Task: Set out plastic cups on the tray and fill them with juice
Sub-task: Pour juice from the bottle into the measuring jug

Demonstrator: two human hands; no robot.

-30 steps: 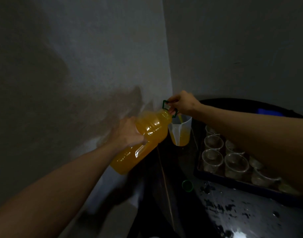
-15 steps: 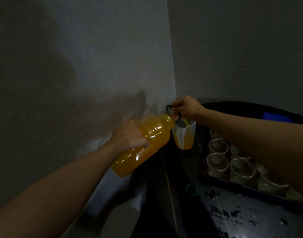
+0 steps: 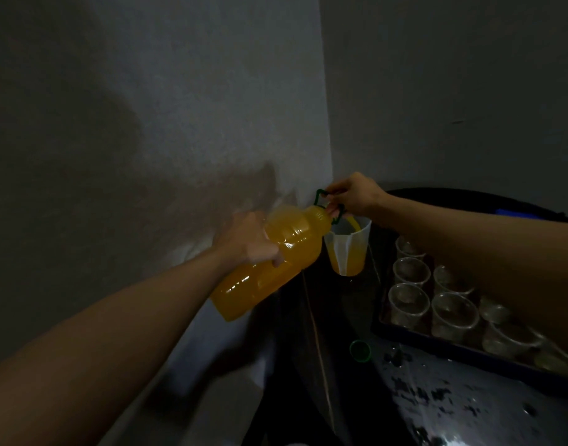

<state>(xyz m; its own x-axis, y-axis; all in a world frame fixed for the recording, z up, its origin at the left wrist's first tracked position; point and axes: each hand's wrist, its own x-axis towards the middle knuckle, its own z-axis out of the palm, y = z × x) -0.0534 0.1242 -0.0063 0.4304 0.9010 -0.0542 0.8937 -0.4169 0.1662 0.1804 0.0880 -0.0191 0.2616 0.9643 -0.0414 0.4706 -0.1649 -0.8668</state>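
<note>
A large bottle of orange juice [image 3: 270, 262] is tilted with its neck over a translucent plastic jug [image 3: 348, 249]. A stream of juice runs into the jug, which is partly filled. My left hand [image 3: 244, 239] grips the bottle's body from the left. My right hand [image 3: 353, 196] pinches the green carry handle [image 3: 321, 197] at the bottle's neck. Several clear plastic cups [image 3: 408, 272] stand empty in rows on a dark tray [image 3: 463, 352] to the right. My right forearm hides the cups at the far right.
A green bottle cap [image 3: 360, 350] lies on the dark, wet table [image 3: 469, 410] in front of the tray. Two grey walls meet in a corner just behind the jug. The table's left edge runs under the bottle.
The bottle stays tilted over the jug and the juice level in the jug has risen. Both hands keep their hold.
</note>
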